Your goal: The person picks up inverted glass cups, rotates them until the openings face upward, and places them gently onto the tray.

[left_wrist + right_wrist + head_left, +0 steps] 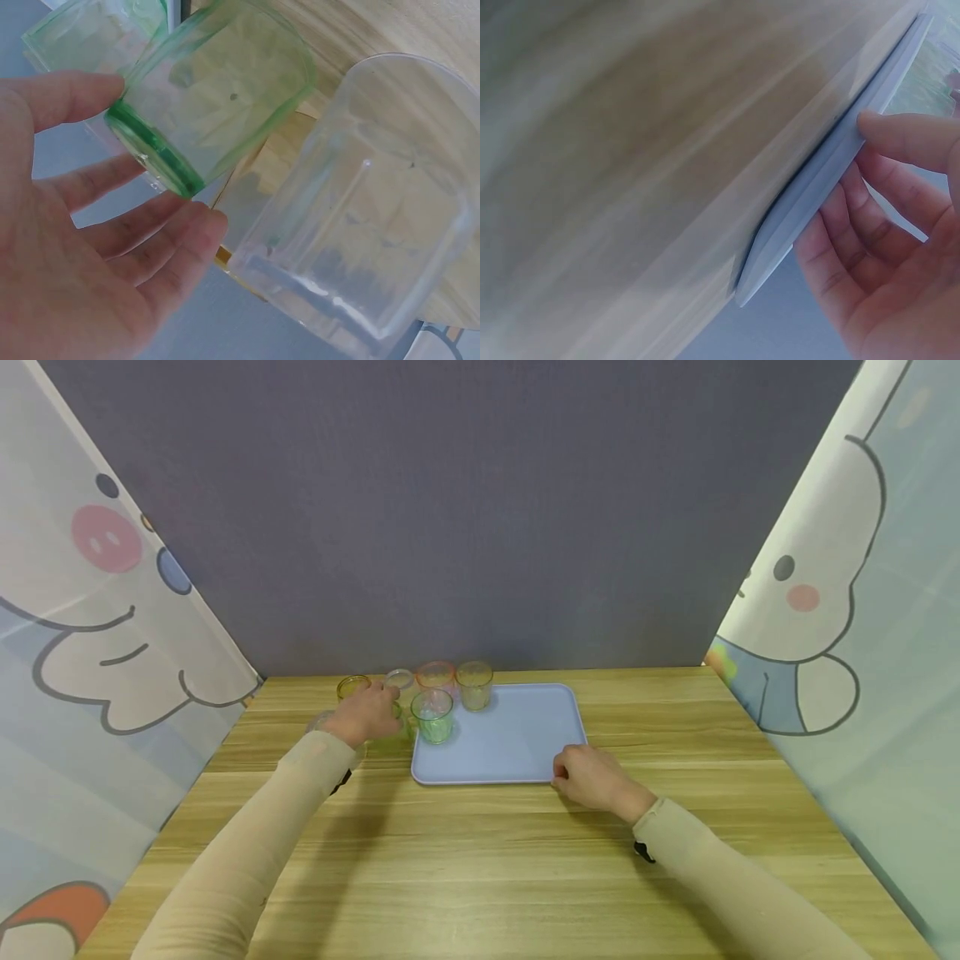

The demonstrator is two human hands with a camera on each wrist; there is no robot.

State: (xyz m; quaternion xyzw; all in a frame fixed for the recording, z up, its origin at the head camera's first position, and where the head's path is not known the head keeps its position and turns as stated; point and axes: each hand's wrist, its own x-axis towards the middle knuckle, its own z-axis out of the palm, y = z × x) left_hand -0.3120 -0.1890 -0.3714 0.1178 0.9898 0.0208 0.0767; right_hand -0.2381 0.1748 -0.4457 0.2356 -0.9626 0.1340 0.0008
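Observation:
My left hand [367, 714] is at the left of the tray, its thumb and fingers around the thick edge of a clear green cup [225, 90]. In the head view that hand hides much of this cup. Close beside it in the left wrist view stands a colorless cup [360, 210]. With thumb and fingers my right hand [592, 779] pinches the rim of the light blue tray [517, 735] near its front right corner. On the tray's left part are another green cup [433, 727], a pink cup [437, 677] and a yellowish cup [474, 689].
An amber cup [352, 682] and a colorless cup [399, 678] stand behind the left hand, toward the grey back panel [480, 527]. The wooden table [450, 877] ends at that panel. Printed cloth hangings [892, 693] stand at both sides.

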